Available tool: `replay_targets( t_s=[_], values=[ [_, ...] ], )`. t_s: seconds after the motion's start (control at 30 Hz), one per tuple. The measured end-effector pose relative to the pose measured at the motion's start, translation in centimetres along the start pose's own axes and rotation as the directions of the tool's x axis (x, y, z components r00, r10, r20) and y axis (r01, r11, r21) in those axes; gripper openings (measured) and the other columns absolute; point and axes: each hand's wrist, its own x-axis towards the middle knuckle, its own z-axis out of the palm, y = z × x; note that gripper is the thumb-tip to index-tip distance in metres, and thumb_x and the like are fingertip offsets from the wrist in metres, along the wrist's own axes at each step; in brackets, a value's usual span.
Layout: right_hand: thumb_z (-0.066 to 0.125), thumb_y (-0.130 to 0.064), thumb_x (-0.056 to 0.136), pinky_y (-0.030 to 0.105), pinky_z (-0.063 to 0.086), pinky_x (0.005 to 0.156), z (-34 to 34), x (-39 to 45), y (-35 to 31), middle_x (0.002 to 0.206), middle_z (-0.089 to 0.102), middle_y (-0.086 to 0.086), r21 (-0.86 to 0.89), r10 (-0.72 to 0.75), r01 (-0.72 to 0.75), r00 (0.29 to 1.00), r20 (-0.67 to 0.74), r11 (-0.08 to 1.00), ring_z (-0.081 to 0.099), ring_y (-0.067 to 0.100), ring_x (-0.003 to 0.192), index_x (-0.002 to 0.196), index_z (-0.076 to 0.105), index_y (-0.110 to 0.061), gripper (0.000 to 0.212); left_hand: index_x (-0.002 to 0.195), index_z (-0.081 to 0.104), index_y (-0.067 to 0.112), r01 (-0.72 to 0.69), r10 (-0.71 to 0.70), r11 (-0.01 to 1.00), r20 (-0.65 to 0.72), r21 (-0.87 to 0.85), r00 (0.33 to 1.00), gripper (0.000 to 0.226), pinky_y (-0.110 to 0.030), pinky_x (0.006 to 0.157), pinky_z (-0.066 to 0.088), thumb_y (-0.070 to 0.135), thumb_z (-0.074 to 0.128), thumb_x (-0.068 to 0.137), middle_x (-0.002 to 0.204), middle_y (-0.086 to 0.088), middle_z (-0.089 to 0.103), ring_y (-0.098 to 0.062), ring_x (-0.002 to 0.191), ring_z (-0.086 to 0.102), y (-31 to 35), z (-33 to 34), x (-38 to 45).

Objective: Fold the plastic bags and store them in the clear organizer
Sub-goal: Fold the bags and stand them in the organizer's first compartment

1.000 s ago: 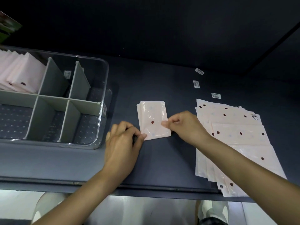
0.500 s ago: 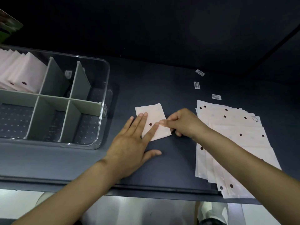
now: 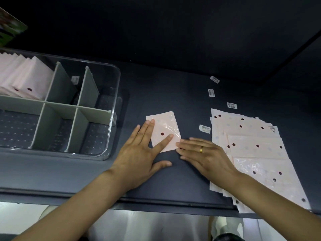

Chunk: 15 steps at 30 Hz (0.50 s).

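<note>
folded bag: the folded bag (image 3: 165, 131) lies flat on the dark worktop (image 3: 173, 94), between the clear organizer (image 3: 116, 94) on the left and the stack of unfolded bags (image 3: 251, 150) on the right.
which way it points: it's a small rectangle, with the long axis running near-to-far and tipped a bit, the far end leaning left and the near end right.
how it looks: pale pink glossy plastic with a crinkly shine, one dark red dot showing near the middle and faint bluish dots around it.
my left hand: my left hand (image 3: 139, 153) is flat with fingers (image 3: 163, 141) straight, pressing on the left and near part of the bag, thumb out on the worktop. Not gripping anything.
my right hand: my right hand (image 3: 203, 153) is flat too, fingers stretched, tips touching the bag's near right corner. Nothing held. The ring (image 3: 201, 150) is on one finger.
organizer: grey dividers (image 3: 69, 110) split it into compartments; folded pink bags (image 3: 26, 79) stand packed in the far left one.
stack: same pink dotted plastic, fanned out, reaching the near edge of the worktop.
other stuff: little barcode stickers (image 3: 211, 93) are scattered on the worktop, beyond the stack and just beside it.
</note>
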Motion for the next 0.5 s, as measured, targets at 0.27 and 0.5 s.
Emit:
replay_targets(
  t_s=[0.27, 0.5],
  values=[
    [0.068, -0.017, 0.083, 0.037, 0.057, 0.076, 0.0, 1.8, 0.5, 0.078, 0.072, 0.002, -0.044, -0.029, 0.027, 0.999, -0.039, 0.999, 0.068, 0.023, 0.074, 0.084, 0.077, -0.01, 0.011, 0.15, -0.007, 0.014, 0.063, -0.062, 0.998, -0.044, 0.021, 0.997, 0.084, -0.034, 0.114, -0.013, 0.065, 0.0, 0.083, 0.157, -0.017, -0.004, -0.026, 0.146, -0.002, 0.1, -0.4, 0.5],
    [0.064, -0.012, 0.083, 0.034, 0.053, 0.066, 0.1, 3.1, 1.0, 0.072, 0.066, 0.005, -0.147, -0.086, 0.085, 0.996, 0.002, 0.985, 0.063, 0.027, 0.066, 0.072, 0.07, -0.007, 0.014, 0.151, 0.009, 0.019, 0.06, -0.06, 0.998, -0.021, -0.002, 0.998, 0.081, -0.039, 0.117, -0.004, 0.064, 0.005, 0.084, 0.156, -0.02, 0.003, -0.029, 0.146, 0.005, 0.1, -0.8, 0.5]
  ],
)
